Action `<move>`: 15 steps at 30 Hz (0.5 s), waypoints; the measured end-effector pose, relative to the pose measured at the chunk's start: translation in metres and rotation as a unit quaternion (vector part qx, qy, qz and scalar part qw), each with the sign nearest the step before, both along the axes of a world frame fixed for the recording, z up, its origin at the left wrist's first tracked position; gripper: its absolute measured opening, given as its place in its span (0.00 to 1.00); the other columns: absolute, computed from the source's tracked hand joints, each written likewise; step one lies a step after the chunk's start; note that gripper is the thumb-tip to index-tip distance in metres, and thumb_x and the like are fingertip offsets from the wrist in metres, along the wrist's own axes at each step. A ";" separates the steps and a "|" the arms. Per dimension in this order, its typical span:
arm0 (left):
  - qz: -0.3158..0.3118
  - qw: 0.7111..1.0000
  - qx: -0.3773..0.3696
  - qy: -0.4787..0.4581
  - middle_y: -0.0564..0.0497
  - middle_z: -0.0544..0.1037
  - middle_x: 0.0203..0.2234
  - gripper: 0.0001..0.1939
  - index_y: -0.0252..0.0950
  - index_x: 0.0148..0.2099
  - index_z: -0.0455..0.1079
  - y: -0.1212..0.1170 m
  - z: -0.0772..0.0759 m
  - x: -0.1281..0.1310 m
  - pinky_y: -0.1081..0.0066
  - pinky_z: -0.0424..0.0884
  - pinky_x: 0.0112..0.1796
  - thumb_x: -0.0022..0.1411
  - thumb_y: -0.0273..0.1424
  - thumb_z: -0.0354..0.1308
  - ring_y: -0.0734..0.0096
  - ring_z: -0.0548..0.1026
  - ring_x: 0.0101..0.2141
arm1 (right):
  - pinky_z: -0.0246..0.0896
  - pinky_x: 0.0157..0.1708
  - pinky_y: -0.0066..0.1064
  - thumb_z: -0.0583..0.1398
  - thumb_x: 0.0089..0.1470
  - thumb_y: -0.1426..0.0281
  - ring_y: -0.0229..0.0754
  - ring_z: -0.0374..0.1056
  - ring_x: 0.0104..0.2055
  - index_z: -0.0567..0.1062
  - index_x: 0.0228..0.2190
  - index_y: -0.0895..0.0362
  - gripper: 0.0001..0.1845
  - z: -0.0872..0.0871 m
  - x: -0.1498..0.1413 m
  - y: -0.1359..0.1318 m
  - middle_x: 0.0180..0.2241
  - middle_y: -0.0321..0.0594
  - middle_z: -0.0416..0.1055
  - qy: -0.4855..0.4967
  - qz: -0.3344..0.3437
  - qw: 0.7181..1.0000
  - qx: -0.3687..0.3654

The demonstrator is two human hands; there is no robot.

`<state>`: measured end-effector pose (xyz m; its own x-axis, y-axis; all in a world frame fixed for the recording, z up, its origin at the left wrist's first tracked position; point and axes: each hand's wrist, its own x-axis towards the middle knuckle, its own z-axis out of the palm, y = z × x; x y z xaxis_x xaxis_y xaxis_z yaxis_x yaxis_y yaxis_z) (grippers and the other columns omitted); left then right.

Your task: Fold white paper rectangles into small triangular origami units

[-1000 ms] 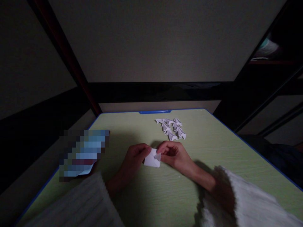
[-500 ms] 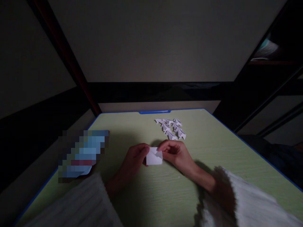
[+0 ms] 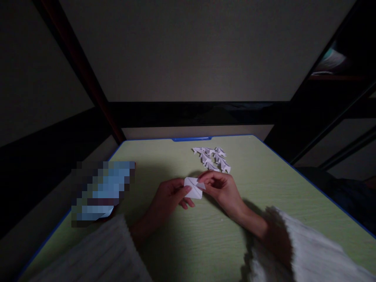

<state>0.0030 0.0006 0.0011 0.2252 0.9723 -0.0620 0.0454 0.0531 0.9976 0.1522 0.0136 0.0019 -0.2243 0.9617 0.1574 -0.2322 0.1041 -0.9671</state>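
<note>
A small white piece of folded paper (image 3: 193,191) is held between my two hands above the table, with diagonal creases on its face. My left hand (image 3: 172,194) pinches its left side, the thumb lying on top and fingertips showing below. On the other side, my right hand (image 3: 220,189) pinches a pointed flap at the paper's right edge between thumb and fingers. Just beyond my hands lie several small folded white paper pieces (image 3: 221,159), arranged in a bent chain on the table.
The light green table (image 3: 258,176) has a blue edge and a blue handle (image 3: 192,139) at its far side. A blurred-out, bluish flat object (image 3: 107,190) lies at the left. Behind the table stands a pale panel (image 3: 199,51).
The paper has risen slightly and a flap at its right now stands out in my right fingers. My left thumb has moved onto its face, and lower left fingers now show.
</note>
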 end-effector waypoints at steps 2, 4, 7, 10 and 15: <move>0.006 1.000 0.002 0.005 0.52 0.73 0.16 0.08 0.30 0.27 0.69 0.001 0.000 0.000 0.80 0.63 0.16 0.47 0.31 0.54 0.78 0.69 0.14 | 0.55 0.21 0.23 0.64 0.34 0.72 0.29 0.59 0.20 0.72 0.19 0.59 0.06 0.001 0.000 0.000 0.21 0.33 0.67 -0.005 0.002 1.000 -0.001; 0.014 1.000 0.004 0.008 0.53 0.72 0.13 0.08 0.30 0.27 0.69 0.001 -0.001 0.000 0.80 0.63 0.16 0.47 0.31 0.54 0.78 0.68 0.14 | 0.54 0.20 0.23 0.65 0.33 0.71 0.29 0.59 0.19 0.72 0.20 0.59 0.07 0.002 0.000 0.000 0.20 0.33 0.67 -0.010 0.001 1.000 -0.004; 0.018 1.000 0.007 0.015 0.54 0.70 0.11 0.07 0.30 0.25 0.69 0.002 -0.001 -0.001 0.80 0.62 0.16 0.47 0.30 0.54 0.79 0.66 0.13 | 0.52 0.18 0.23 0.65 0.33 0.71 0.29 0.57 0.17 0.71 0.20 0.60 0.08 0.001 0.000 0.000 0.16 0.31 0.65 -0.012 -0.010 1.000 -0.017; 0.017 1.000 0.009 0.014 0.55 0.69 0.11 0.07 0.30 0.26 0.70 0.001 0.000 -0.001 0.80 0.62 0.17 0.47 0.29 0.55 0.80 0.65 0.13 | 0.50 0.17 0.22 0.64 0.35 0.70 0.28 0.56 0.16 0.69 0.19 0.60 0.09 0.001 0.000 -0.001 0.14 0.29 0.63 -0.009 -0.018 0.999 -0.030; 0.026 1.000 -0.001 0.002 0.54 0.71 0.14 0.09 0.29 0.30 0.70 0.000 0.002 0.001 0.79 0.61 0.15 0.45 0.29 0.56 0.80 0.65 0.12 | 0.53 0.18 0.23 0.62 0.39 0.68 0.29 0.58 0.18 0.68 0.20 0.59 0.09 0.002 0.000 -0.002 0.16 0.30 0.64 0.000 -0.007 1.000 -0.020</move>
